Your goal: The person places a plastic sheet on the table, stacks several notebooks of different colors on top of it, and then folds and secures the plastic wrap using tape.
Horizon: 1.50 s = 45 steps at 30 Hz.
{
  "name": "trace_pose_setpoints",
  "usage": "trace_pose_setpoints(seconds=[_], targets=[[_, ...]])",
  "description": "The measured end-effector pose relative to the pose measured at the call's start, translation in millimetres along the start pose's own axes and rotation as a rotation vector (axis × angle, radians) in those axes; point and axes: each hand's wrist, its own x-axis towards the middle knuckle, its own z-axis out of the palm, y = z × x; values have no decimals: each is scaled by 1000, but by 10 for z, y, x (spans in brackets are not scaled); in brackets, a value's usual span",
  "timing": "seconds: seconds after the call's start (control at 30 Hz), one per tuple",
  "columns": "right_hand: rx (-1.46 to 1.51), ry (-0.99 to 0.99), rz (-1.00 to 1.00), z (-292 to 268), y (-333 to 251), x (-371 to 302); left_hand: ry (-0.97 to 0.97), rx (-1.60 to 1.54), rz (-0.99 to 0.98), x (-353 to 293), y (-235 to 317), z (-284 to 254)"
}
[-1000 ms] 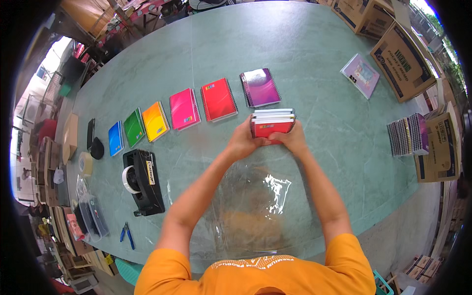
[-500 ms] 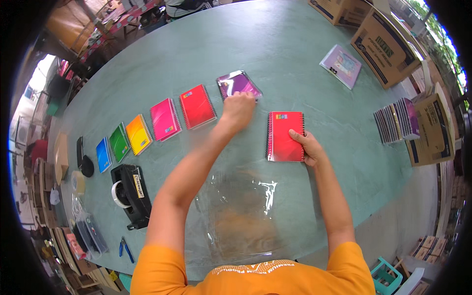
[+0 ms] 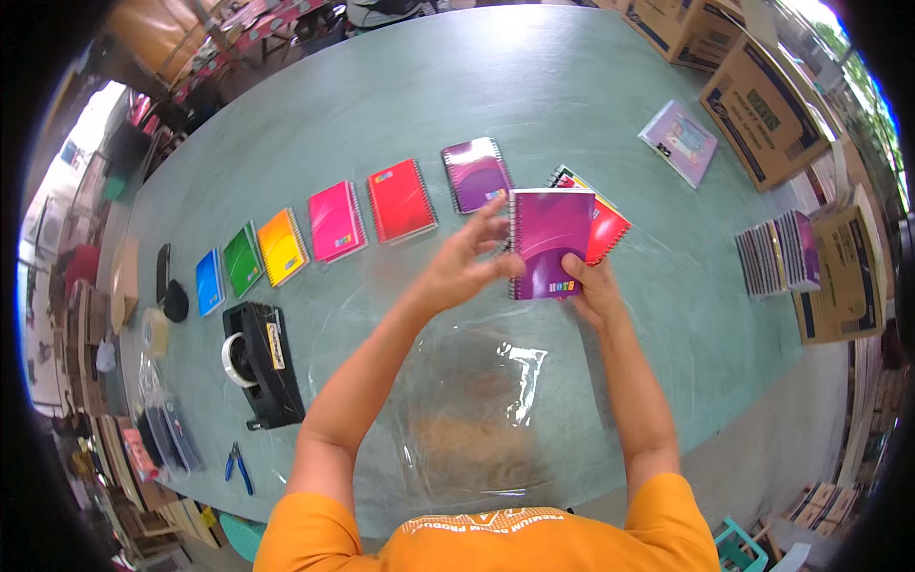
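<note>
So, purple notebook (image 3: 553, 236) in right hand (image 3: 593, 289) (red notebook (image 3: 607, 232) angled behind).

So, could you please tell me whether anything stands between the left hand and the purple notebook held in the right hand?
Nothing visible does: the left hand is at the spiral edge of the purple notebook, though I cannot tell whether it touches. The red notebook is behind, and the right hand grips the opposite side.

A packing workshop, it seems: a broad green worktable (image 3: 696, 324), spiral notebooks (image 3: 556, 238) at centre, black tape dispenser (image 3: 269, 386) left of centre, blue-handled pliers (image 3: 242, 473) lower left, cardboard cartons (image 3: 753, 143) at upper right
</note>
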Motion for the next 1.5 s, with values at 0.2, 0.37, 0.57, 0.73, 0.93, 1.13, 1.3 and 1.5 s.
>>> trace_pose_setpoints(seconds=[0.2,0.37,0.57,0.73,0.93,1.13,1.3,1.5], targets=[[-513,-4,-156,475,135,206,269,378,-19,-201,-190,-172],[-458,-34,-213,513,408,301,316,340,31,-260,-252,-241],[-821,21,-173,477,582,494,369,365,-37,-205,-552,-213],[75,-25,-12,640,358,298,191,-61,-9,-256,-101,-189],[657,-86,248,893,159,82,105,-335,186,-512,266,-183],[745,-71,318,1072,158,-232,163,-289,189,-788,514,-48],[749,-142,338,1248,110,-460,205,-286,178,-1046,712,4],[702,-184,286,1377,142,-639,230,-161,326,-1296,779,67]])
